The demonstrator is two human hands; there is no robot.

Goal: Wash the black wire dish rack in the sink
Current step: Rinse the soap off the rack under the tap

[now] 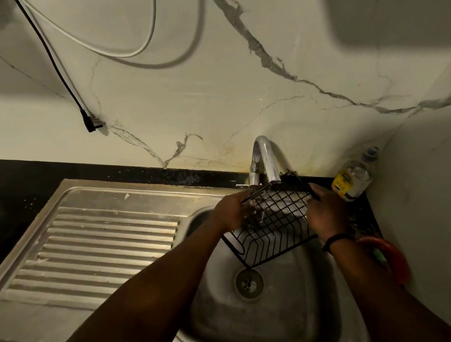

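Holding black wire dish rack (275,229) tilted over steel sink (257,311) basin under chrome faucet (265,158), left hand (231,210) and right hand (326,214) gripping opposite edges.

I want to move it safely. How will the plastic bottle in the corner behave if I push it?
The plastic bottle already leans against the wall, so it probably tips easily. It looks nearly empty, so likely light. Being round, it may roll.

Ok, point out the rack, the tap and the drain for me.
rack (275,237), head view, middle of its wire grid.
tap (264,151), head view, top of the curved spout.
drain (248,281), head view, centre of the strainer.
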